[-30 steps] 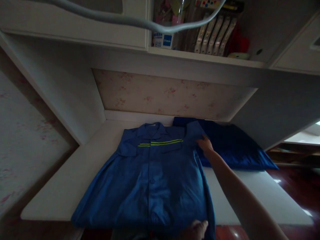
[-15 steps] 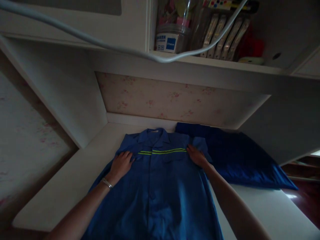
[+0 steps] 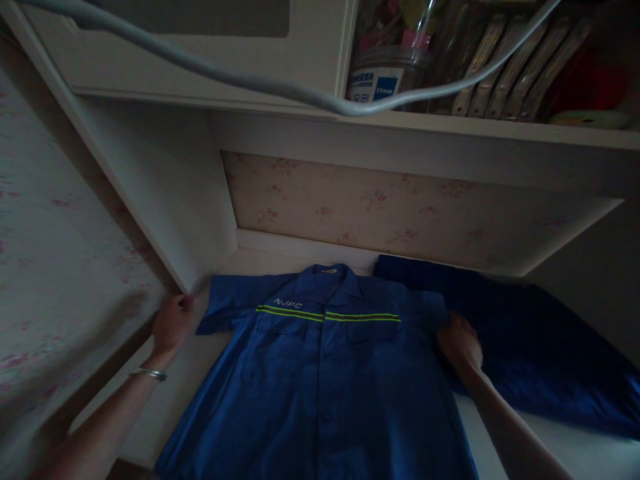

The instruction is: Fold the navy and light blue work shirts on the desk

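A blue short-sleeved work shirt [image 3: 325,373] with a yellow-green chest stripe lies face up on the white desk [image 3: 200,353]. Its left sleeve is spread out toward the corner. My left hand [image 3: 171,323] rests at the tip of that sleeve, fingers curled, with a bracelet on the wrist. My right hand [image 3: 459,341] is curled over the shirt's right sleeve edge, where it meets a second dark blue garment [image 3: 540,347] lying to the right.
A white side panel [image 3: 150,187] closes the desk's left side, flowered wallpaper backs it. Overhead is a shelf [image 3: 450,127] with a jar, upright flat items and red things. A grey cable [image 3: 225,73] hangs across the top.
Both hands have moved outward from the chest of the shirt to its sleeves. The left sleeve now lies spread out flat. The view has shifted left.
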Action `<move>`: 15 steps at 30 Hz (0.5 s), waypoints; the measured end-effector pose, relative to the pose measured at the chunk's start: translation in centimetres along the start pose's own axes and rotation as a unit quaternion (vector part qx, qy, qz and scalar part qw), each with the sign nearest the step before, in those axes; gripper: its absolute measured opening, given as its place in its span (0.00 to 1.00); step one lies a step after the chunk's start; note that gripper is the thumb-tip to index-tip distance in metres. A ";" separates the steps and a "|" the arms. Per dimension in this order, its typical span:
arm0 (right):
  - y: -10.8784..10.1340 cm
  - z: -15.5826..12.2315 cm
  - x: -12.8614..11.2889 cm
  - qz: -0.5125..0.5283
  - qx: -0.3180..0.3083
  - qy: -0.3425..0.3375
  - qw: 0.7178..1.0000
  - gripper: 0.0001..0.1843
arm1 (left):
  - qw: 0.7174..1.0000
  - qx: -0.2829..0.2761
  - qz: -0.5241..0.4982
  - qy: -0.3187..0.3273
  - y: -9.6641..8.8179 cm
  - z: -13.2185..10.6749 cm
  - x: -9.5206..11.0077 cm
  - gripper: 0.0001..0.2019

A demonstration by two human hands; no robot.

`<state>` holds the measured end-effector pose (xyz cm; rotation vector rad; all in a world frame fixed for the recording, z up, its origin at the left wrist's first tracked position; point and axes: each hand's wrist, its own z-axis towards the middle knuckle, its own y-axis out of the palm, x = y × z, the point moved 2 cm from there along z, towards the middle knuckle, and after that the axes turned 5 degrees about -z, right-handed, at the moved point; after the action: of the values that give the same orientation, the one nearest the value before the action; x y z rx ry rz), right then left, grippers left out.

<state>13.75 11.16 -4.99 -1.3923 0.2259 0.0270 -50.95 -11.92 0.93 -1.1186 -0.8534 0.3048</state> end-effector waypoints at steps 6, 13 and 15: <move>1.3 0.4 -8.8 0.042 -0.061 -0.212 0.974 0.33 | 0.972 -0.119 -0.012 0.204 8.5 -1.9 8.2 0.26; 3.2 1.5 -0.8 -0.054 -0.138 -0.070 0.986 0.32 | 0.975 -0.155 0.061 0.144 10.1 1.5 3.7 0.29; 2.6 1.4 1.9 -0.051 -0.108 -0.032 0.992 0.33 | 0.977 -0.148 0.075 0.132 8.9 2.6 1.8 0.29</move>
<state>15.38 12.81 -7.66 -1.6136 0.1001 0.0116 -49.91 -5.21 -5.67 -1.4696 -0.5914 0.1499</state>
